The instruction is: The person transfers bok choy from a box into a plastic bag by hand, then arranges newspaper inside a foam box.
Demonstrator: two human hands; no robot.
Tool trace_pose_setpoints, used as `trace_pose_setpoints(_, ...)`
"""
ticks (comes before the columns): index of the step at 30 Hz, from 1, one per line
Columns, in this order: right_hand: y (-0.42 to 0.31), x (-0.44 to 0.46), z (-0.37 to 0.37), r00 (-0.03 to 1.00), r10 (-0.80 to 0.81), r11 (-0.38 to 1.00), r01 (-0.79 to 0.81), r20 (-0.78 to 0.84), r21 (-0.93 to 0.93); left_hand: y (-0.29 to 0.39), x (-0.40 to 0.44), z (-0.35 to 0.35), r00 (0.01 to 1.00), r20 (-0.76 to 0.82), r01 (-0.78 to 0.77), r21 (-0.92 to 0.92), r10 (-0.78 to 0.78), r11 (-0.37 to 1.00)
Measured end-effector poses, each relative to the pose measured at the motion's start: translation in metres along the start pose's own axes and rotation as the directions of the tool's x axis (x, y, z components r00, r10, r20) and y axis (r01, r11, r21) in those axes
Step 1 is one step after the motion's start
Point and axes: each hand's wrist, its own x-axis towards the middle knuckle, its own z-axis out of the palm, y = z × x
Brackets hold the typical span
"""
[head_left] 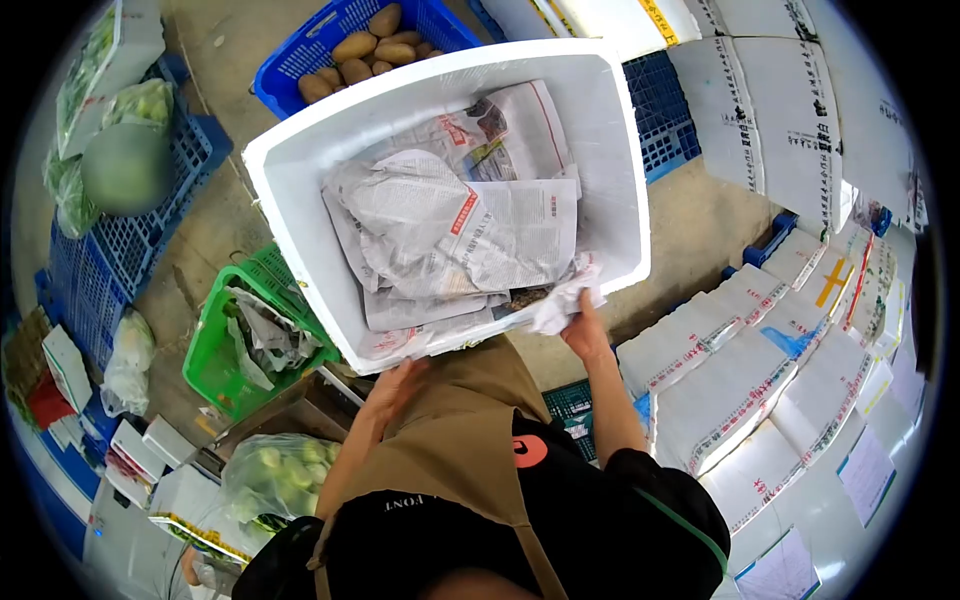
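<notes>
A white foam box [448, 75] is tilted toward me, its inside facing up. Newspaper sheets [510, 235] lie in it, with something brown showing under their lower right edge. My left hand [392, 388] is closed at the near rim on the left, its fingers partly hidden against the box. At the near right corner, my right hand [583, 330] pinches a crumpled, whitish sheet [560, 308] against the rim; whether it is paper or thin plastic is unclear.
Behind the box stands a blue crate [285, 60] of potatoes. A green basket [215, 350] with crumpled newspaper sits at left, near a bag of round green vegetables [275, 470]. Foam boxes [720, 360] are stacked at right. Blue pallets [140, 230] line the left.
</notes>
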Motion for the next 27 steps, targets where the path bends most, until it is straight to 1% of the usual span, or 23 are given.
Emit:
trace_pose_setpoints(1,-0.002,-0.013,0.012,0.999,0.033,0.983,-0.037,-0.023,-0.178,0.010,-0.009,0.020,0.990,0.124,0.061,0.005,-0.061,0.998)
trace_pose_setpoints(2,-0.007,-0.027,0.031,0.997,0.058,0.933,-0.071,-0.047,-0.353,0.023,-0.019,0.039,0.962,0.249,0.113,0.018,-0.114,0.993)
trace_pose_setpoints(3,-0.016,-0.047,0.063,0.988,-0.003,0.828,-0.083,-0.153,-0.554,0.037,-0.032,0.054,0.954,0.280,0.078,0.095,-0.102,0.992)
trace_pose_setpoints(4,-0.027,-0.059,0.083,0.989,-0.084,0.699,-0.030,-0.124,-0.715,0.051,-0.047,0.068,0.946,0.309,0.040,0.171,-0.092,0.984)
trace_pose_setpoints(5,-0.038,-0.064,0.101,0.984,-0.162,0.536,0.025,-0.074,-0.844,0.062,-0.050,0.076,0.938,0.338,-0.006,0.244,-0.080,0.970)
trace_pose_setpoints(6,-0.049,-0.065,0.117,0.973,-0.233,0.346,0.075,-0.008,-0.935,0.071,-0.041,0.076,0.963,0.224,-0.216,0.307,0.150,0.927)
trace_pose_setpoints(7,-0.058,-0.058,0.133,0.910,-0.415,0.318,0.169,0.023,-0.933,0.083,-0.030,0.072,0.916,0.118,-0.397,0.387,0.382,0.832)
trace_pose_setpoints(8,-0.070,-0.036,0.130,0.805,-0.567,0.146,0.305,0.173,-0.941,0.098,-0.019,0.069,0.802,0.028,-0.534,0.480,0.596,0.696)
trace_pose_setpoints(9,-0.082,-0.017,0.140,0.718,-0.636,-0.144,0.251,0.283,-0.957,0.119,-0.007,0.071,0.652,-0.068,-0.570,0.613,0.755,0.547)
trace_pose_setpoints(10,-0.094,0.002,0.151,0.624,-0.665,-0.413,0.150,0.410,-0.898,0.140,0.004,0.073,0.456,-0.134,-0.547,0.738,0.880,0.396)
trace_pose_setpoints(13,-0.114,0.090,0.147,0.530,-0.606,-0.346,0.495,0.592,-0.797,0.164,0.081,0.051,0.512,-0.321,-0.437,0.702,0.797,0.563)
trace_pose_setpoints(16,-0.115,0.155,0.137,0.653,-0.544,-0.300,0.436,0.527,-0.849,0.167,0.136,0.043,0.547,-0.469,-0.233,0.710,0.693,0.664)
trace_pose_setpoints(17,-0.113,0.192,0.118,0.664,-0.562,-0.214,0.458,0.492,-0.863,0.161,0.162,0.033,0.518,-0.490,-0.272,0.683,0.701,0.678)
trace_pose_setpoints(20,-0.090,0.248,0.099,0.701,-0.611,-0.224,0.292,0.367,-0.930,0.173,0.177,0.033,0.489,-0.537,-0.031,0.776,0.687,0.629)
trace_pose_setpoints(21,-0.083,0.254,0.102,0.687,-0.674,-0.224,0.158,0.270,-0.962,0.180,0.181,0.030,0.537,-0.573,0.019,0.742,0.619,0.670)
trace_pose_setpoints(23,-0.084,0.233,0.144,0.748,-0.662,-0.098,-0.045,0.031,-0.994,0.187,0.199,0.013,0.629,-0.534,0.041,0.748,0.565,0.662)
trace_pose_setpoints(24,-0.084,0.237,0.148,0.771,-0.637,-0.108,-0.093,-0.003,-0.990,0.187,0.206,0.009,0.673,-0.513,0.055,0.753,0.533,0.656)
trace_pose_setpoints(25,-0.085,0.237,0.157,0.791,-0.611,-0.121,-0.140,-0.037,-0.983,0.187,0.201,0.016,0.662,-0.454,-0.036,0.775,0.597,0.630)
trace_pose_setpoints(27,-0.059,0.227,0.185,0.789,-0.611,-0.125,-0.183,-0.070,-0.975,0.183,0.191,0.054,0.562,-0.583,0.173,0.776,0.586,0.606)
